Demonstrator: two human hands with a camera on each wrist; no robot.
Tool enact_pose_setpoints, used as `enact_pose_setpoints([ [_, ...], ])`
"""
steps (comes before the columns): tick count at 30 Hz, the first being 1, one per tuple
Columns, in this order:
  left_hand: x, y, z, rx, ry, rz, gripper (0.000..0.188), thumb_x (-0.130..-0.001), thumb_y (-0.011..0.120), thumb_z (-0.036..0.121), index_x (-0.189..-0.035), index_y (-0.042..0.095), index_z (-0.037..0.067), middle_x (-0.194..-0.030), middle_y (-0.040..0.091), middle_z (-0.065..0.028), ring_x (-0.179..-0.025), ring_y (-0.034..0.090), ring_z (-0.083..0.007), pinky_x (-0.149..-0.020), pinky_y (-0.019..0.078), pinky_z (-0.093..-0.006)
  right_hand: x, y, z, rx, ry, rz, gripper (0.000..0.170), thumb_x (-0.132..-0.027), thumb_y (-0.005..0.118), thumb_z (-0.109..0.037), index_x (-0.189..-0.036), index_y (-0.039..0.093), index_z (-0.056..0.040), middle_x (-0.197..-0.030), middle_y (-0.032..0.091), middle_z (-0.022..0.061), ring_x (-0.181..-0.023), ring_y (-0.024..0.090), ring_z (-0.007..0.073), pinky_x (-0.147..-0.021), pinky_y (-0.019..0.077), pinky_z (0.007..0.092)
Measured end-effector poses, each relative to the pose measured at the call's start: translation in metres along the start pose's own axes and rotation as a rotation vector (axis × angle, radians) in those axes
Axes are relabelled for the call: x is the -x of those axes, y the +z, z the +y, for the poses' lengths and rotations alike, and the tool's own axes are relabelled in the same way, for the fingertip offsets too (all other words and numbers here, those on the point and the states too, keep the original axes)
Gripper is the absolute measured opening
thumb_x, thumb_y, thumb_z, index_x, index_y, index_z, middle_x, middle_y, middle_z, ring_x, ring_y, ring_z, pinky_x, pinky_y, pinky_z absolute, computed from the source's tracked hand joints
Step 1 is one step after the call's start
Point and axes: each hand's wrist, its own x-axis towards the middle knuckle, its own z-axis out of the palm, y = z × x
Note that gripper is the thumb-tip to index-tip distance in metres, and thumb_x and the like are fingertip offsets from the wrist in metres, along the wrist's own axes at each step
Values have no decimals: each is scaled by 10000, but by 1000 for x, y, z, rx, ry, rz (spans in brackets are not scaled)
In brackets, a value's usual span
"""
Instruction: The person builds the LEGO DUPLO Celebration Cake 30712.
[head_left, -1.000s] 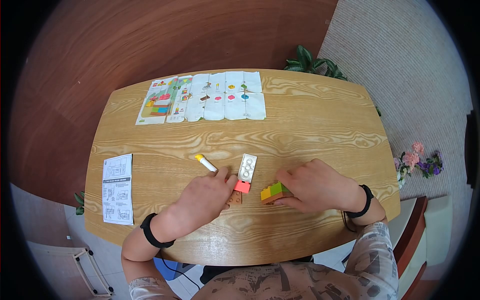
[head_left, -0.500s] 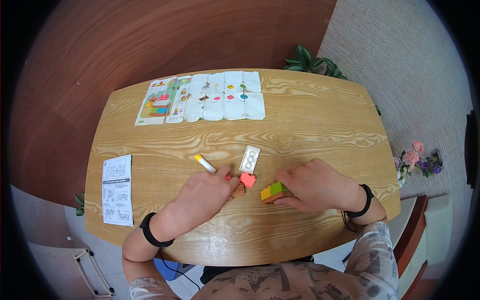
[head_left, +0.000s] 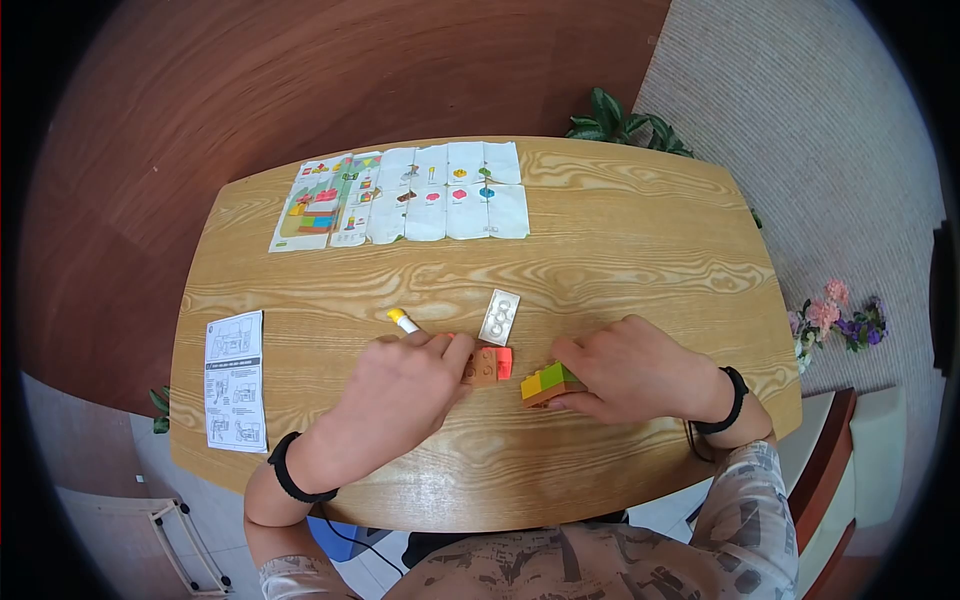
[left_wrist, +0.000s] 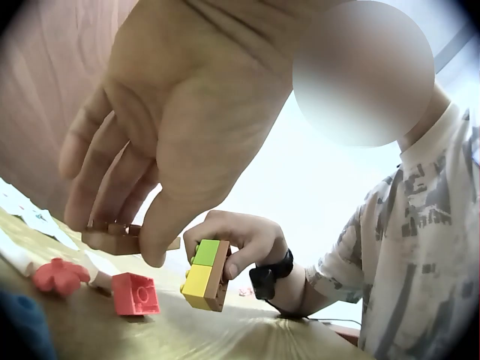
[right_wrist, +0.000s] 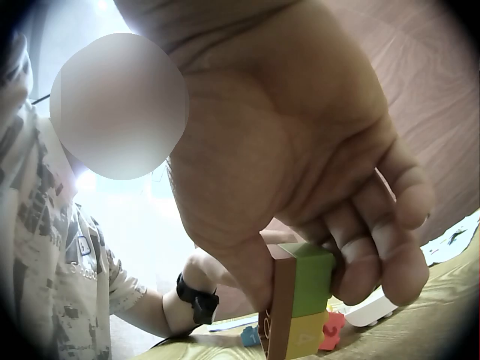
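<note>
In the head view my left hand pinches a brown brick between thumb and fingers; the left wrist view shows that brown brick held over the table. A red brick lies just below it, partly covered in the head view. My right hand grips a small stack, a green brick and a yellow brick joined side by side on a longer brown brick. A white brick lies studs-down beyond the hands.
A white stick piece with yellow tip lies beyond my left hand. Near it are a red flower-shaped piece and a blue piece. An unfolded picture sheet lies at the back, a black-and-white leaflet at the left.
My left hand has moved slightly up with the brown brick, which now overlaps the red brick. The white and red bricks shifted away from me and right. My right hand stayed put.
</note>
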Motion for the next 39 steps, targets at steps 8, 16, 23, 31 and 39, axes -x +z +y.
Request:
enact_pose_setpoints([
  [8,-2,-9,10,102,-44,127,328,-918,690,153,-1208,607,24,-890,645,-137,-748,681,-328,-654,537,-418,-2,-7,-5,-18,-23,28,439,-965,670,-470,-1026,547,-53,-714,634,114,-648,661,353,-553,488,446],
  [16,-4,-9,11,293,8,274,301,-986,601,120,-1263,585,4,-909,633,-167,-737,677,-358,-642,546,-432,0,-11,-7,-159,-157,212,409,-924,712,-361,-1145,547,-59,-840,675,112,-730,692,346,-590,513,463],
  [23,0,-3,17,613,80,275,429,-1030,560,170,-1411,465,-1,-1128,612,-248,-981,635,-455,-795,536,-487,-3,-8,-7,-210,-297,546,439,-767,785,-144,-1158,595,-80,-824,674,89,-685,675,302,-551,509,417],
  [31,-1,1,22,632,100,312,587,-995,618,148,-1506,365,11,-1122,519,-225,-889,592,-442,-769,523,-493,-3,-4,-10,-258,-228,666,457,-717,763,-50,-1150,618,-69,-805,680,100,-668,677,311,-558,525,413],
  [39,0,3,19,693,92,314,551,-1025,566,132,-1519,352,14,-1144,521,-234,-903,600,-422,-762,522,-480,-5,2,-12,-300,-196,730,473,-755,767,-34,-1203,616,-46,-885,716,115,-721,704,316,-609,561,395],
])
